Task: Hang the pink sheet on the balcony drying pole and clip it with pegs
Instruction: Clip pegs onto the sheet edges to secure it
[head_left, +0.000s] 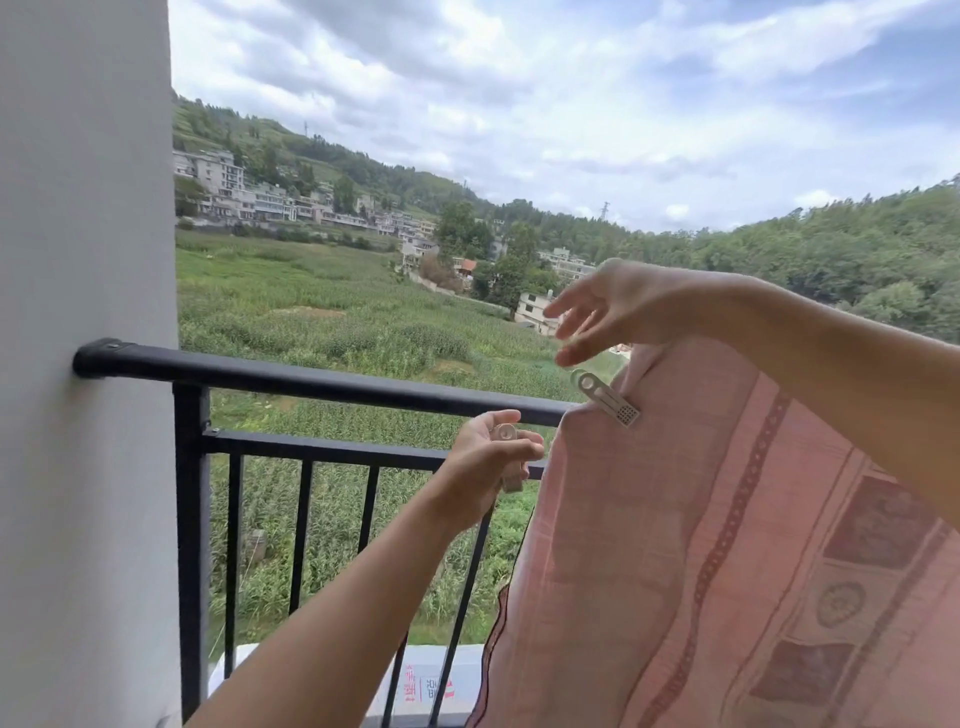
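Just above the black rail (311, 376), the right hand (613, 312) hovers w/ fingers spread and loose, holding nothing, not touching the clipped peg (605, 399) under it. Just below the rail's top bar, the left hand (488, 462) curls its fingers round a second peg (506, 434). The pink sheet (649, 519) hangs over the rail's right part, falling downward. Clipped peg lies slanted: ring end up-left, toothed end down-right on the cloth.

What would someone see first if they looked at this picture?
Probably the big pink sheet hanging on the black railing at the right, with a white peg clipped at its top corner. Just above that peg the right hand hovers, fingers spread, while the left hand in the middle holds a second peg. Behind lie green fields and hillside houses.
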